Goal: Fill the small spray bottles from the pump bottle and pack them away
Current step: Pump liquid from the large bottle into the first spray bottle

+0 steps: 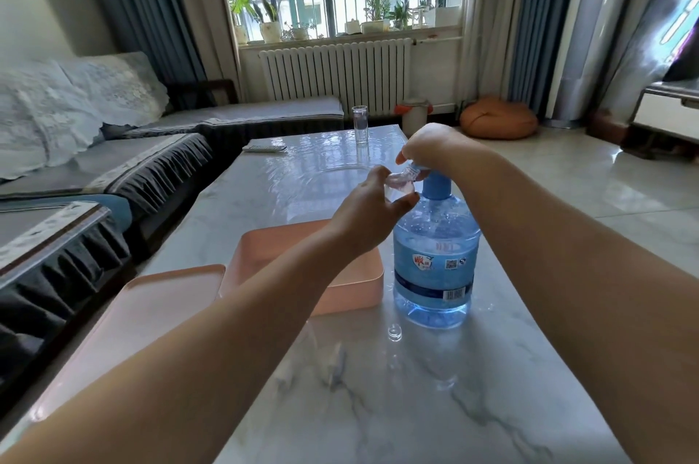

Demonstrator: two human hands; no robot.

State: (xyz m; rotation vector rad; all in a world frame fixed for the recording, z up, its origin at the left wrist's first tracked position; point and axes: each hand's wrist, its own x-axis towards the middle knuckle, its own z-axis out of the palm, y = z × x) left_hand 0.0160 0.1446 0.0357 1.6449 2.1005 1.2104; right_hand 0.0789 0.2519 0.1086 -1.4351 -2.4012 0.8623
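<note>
A blue water jug-shaped pump bottle stands on the marble table, its blue pump head on top. My right hand rests over the pump's top. My left hand holds a small clear spray bottle tilted with its mouth against the pump spout. A small clear cap lies on the table in front of the jug. The spray bottle's contents are too small to tell.
A pink box sits left of the jug, with its pink lid beside it nearer the table's left edge. A tall glass and a remote stand at the far end. A sofa runs along the left.
</note>
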